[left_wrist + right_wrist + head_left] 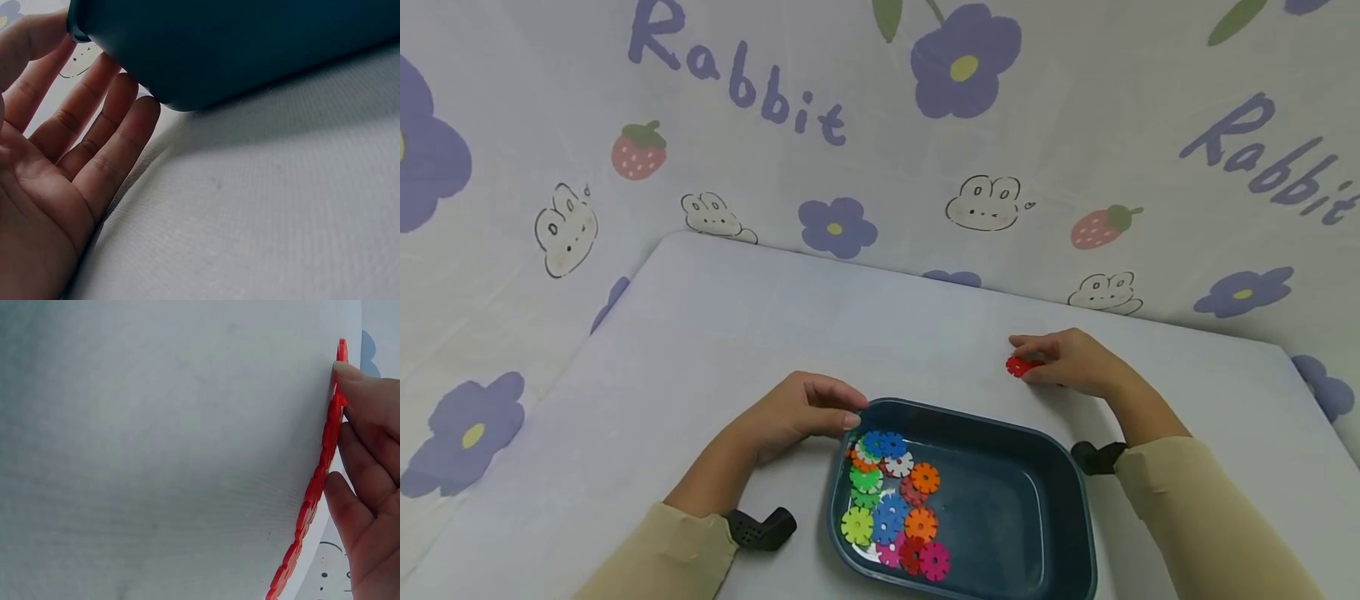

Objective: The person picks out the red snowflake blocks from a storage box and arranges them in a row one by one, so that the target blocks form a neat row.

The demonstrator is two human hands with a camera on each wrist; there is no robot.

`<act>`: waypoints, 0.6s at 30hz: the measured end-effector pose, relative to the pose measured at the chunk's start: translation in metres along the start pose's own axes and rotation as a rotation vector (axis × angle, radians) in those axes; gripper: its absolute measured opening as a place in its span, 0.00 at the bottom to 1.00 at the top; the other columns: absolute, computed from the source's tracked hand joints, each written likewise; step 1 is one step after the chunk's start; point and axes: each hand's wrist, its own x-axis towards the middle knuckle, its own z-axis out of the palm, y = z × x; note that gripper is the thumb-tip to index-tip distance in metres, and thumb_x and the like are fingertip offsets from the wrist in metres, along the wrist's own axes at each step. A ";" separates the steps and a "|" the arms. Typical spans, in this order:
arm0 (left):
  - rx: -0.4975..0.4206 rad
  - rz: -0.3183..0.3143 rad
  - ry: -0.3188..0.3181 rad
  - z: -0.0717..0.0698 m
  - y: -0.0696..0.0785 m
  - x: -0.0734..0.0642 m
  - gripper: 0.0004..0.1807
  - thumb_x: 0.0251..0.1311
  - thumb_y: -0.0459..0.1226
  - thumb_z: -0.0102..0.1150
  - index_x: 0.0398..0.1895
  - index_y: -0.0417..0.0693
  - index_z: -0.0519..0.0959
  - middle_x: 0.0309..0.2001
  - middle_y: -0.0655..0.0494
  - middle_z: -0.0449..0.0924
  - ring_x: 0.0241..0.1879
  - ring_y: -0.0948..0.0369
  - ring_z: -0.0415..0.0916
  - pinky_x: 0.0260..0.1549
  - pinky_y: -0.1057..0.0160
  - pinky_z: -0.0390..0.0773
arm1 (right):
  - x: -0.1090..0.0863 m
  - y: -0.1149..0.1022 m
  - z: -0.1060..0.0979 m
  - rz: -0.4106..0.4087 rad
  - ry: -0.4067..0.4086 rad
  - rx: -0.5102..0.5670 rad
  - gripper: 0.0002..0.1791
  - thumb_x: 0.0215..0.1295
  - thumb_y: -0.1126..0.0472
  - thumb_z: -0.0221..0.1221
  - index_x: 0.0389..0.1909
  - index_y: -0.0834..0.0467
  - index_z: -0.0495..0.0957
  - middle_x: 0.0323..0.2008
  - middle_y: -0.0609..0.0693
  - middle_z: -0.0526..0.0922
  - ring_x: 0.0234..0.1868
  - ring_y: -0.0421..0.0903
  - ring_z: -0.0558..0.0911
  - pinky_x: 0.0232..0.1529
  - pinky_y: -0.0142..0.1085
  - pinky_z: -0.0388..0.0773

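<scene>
Rabbit-print cloth backs the counter; head view: beyond the tray, my right hand pinches red discs. Left wrist: my left hand grips the tray's corner. Right wrist: a loosened pinch may drop the red discs.

We touch the dark tray at one corner with the left hand; notched discs lie inside. We hold a red piece in the right hand.
</scene>
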 end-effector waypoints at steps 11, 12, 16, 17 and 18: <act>0.010 -0.004 0.001 0.001 0.000 0.002 0.16 0.58 0.39 0.68 0.49 0.44 0.84 0.49 0.50 0.84 0.48 0.54 0.80 0.49 0.57 0.82 | -0.003 0.000 -0.003 0.008 0.015 0.020 0.23 0.62 0.58 0.66 0.59 0.54 0.80 0.67 0.53 0.73 0.71 0.61 0.64 0.63 0.55 0.71; 0.011 -0.006 0.002 0.001 0.000 0.002 0.16 0.58 0.39 0.68 0.49 0.44 0.84 0.49 0.50 0.84 0.48 0.54 0.79 0.49 0.57 0.82 | -0.004 -0.001 -0.004 0.015 0.015 0.018 0.24 0.61 0.57 0.66 0.59 0.54 0.79 0.67 0.53 0.73 0.70 0.61 0.66 0.62 0.54 0.72; -0.001 -0.008 -0.001 0.001 -0.001 0.001 0.17 0.58 0.39 0.68 0.49 0.44 0.83 0.50 0.50 0.83 0.49 0.54 0.79 0.50 0.57 0.81 | -0.015 -0.008 -0.021 0.059 0.040 0.030 0.28 0.63 0.53 0.65 0.63 0.54 0.76 0.63 0.57 0.76 0.65 0.60 0.73 0.57 0.52 0.78; -0.002 -0.008 -0.001 0.000 -0.001 0.001 0.17 0.58 0.39 0.68 0.49 0.44 0.83 0.50 0.50 0.83 0.49 0.54 0.79 0.50 0.57 0.81 | -0.019 -0.011 -0.027 0.057 0.051 0.037 0.28 0.63 0.51 0.64 0.63 0.55 0.75 0.62 0.58 0.77 0.63 0.60 0.75 0.56 0.52 0.78; -0.005 -0.007 0.000 0.000 0.000 0.001 0.17 0.58 0.39 0.68 0.50 0.44 0.83 0.50 0.49 0.83 0.49 0.54 0.79 0.50 0.57 0.81 | -0.023 -0.016 -0.034 0.047 0.063 0.038 0.28 0.64 0.50 0.63 0.63 0.55 0.75 0.61 0.59 0.78 0.61 0.60 0.77 0.55 0.52 0.79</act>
